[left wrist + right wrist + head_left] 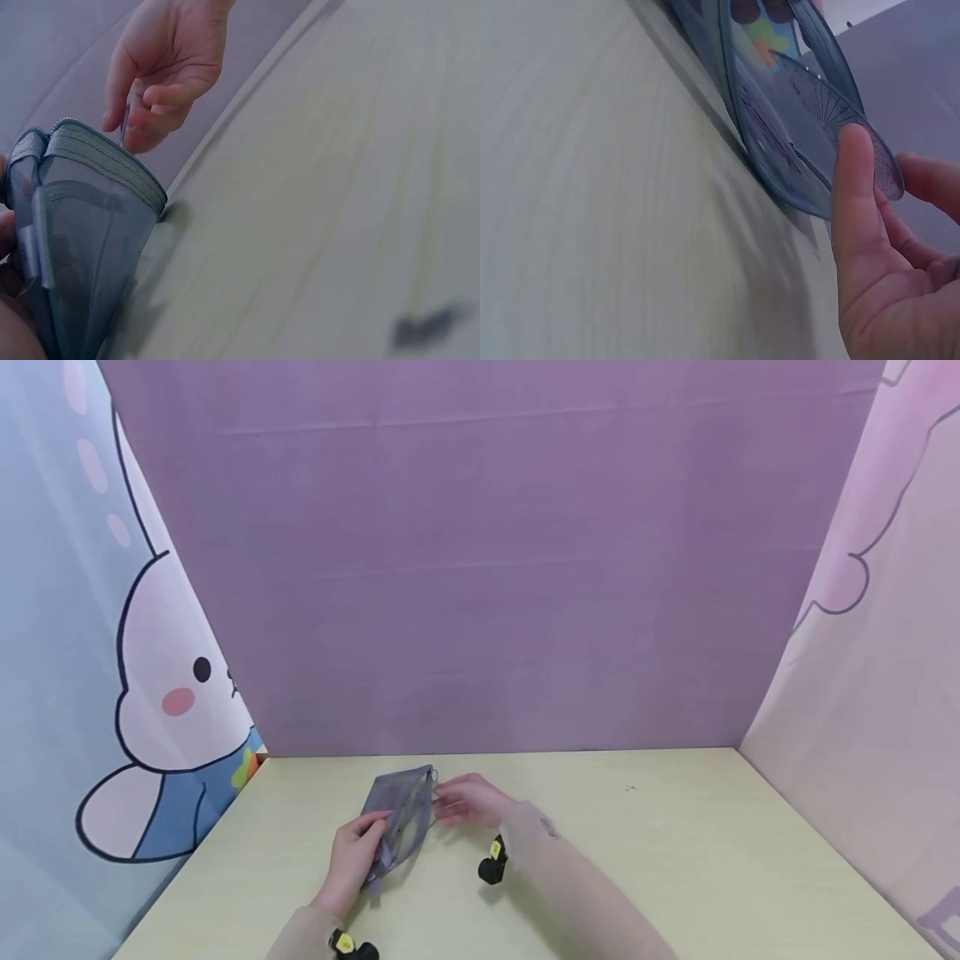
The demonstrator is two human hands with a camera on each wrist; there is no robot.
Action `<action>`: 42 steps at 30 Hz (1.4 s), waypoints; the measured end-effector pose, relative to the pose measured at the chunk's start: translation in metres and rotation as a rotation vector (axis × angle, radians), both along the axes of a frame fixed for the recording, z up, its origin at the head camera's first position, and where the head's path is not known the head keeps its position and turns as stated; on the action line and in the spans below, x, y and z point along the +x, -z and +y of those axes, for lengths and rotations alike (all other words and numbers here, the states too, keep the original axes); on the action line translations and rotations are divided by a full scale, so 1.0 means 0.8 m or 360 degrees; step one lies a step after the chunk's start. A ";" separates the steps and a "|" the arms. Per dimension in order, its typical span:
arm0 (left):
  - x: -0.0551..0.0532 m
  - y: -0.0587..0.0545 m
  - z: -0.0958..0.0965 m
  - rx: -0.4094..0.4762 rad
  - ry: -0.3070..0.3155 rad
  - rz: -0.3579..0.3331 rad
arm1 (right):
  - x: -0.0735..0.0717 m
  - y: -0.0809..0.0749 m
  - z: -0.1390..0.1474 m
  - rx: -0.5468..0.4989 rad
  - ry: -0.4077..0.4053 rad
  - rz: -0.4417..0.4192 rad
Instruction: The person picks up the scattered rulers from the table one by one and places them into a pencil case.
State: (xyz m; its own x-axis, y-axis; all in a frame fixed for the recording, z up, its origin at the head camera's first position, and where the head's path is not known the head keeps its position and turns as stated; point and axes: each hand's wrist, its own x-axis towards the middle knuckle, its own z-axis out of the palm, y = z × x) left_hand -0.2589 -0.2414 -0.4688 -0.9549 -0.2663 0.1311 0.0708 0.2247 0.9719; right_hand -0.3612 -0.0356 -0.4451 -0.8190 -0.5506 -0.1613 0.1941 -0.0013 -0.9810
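A grey-blue mesh zipper pouch [401,797] is held up over the table, its zipped mouth spread and facing right. My left hand [356,856] grips the pouch's near side, thumb on the mesh. At the mouth, my right hand [472,800] pinches a clear protractor [889,172] by its end between thumb and fingers. Radial lines and a rounded edge show on the protractor in the right wrist view, where most of it lies within the pouch opening. Another clear flat piece with dark markings [769,131] shows inside the pouch. In the left wrist view the protractor is a thin edge.
The pale wooden table [637,877] reaches back to a purple backdrop [487,568]. Printed cartoon cloth [172,693] hangs at the left, pinkish cloth [862,693] at the right. Small dark marks [632,788] show on the tabletop. A black camera [492,862] sits at my right wrist.
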 end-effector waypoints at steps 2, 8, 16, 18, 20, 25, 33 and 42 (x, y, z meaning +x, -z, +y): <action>0.001 -0.002 0.001 -0.0008 0.0007 0.0005 | 0.002 0.001 -0.007 -0.0002 -0.0005 0.0005; 0.001 -0.002 0.002 -0.0019 -0.0004 -0.0005 | 0.010 0.006 -0.024 -0.0005 0.0005 -0.0007; -0.002 0.001 0.002 -0.0008 -0.0004 0.0001 | 0.019 0.005 -0.033 0.0035 -0.0021 -0.0058; -0.002 0.001 0.002 -0.0012 -0.0007 0.0001 | 0.018 0.006 -0.034 0.0049 -0.0040 -0.0054; -0.002 0.001 0.002 -0.0013 -0.0008 0.0003 | 0.018 0.007 -0.035 0.0065 -0.0062 -0.0044; -0.002 0.001 0.002 -0.0016 0.0000 0.0007 | 0.019 0.008 -0.037 0.0113 -0.0134 -0.0009; -0.003 0.002 0.003 -0.0010 -0.0003 -0.0006 | 0.027 0.004 -0.038 0.0246 -0.0294 0.0061; -0.004 0.004 0.001 -0.0026 0.0017 -0.0031 | 0.026 0.009 -0.033 0.0273 -0.0322 0.0084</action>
State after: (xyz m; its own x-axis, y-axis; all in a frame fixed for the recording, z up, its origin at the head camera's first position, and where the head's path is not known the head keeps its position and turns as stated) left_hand -0.2625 -0.2405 -0.4716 -0.9601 -0.2539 0.1168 0.0545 0.2398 0.9693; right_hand -0.3406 -0.0622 -0.4527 -0.7048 -0.6722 -0.2266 0.1222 0.1996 -0.9722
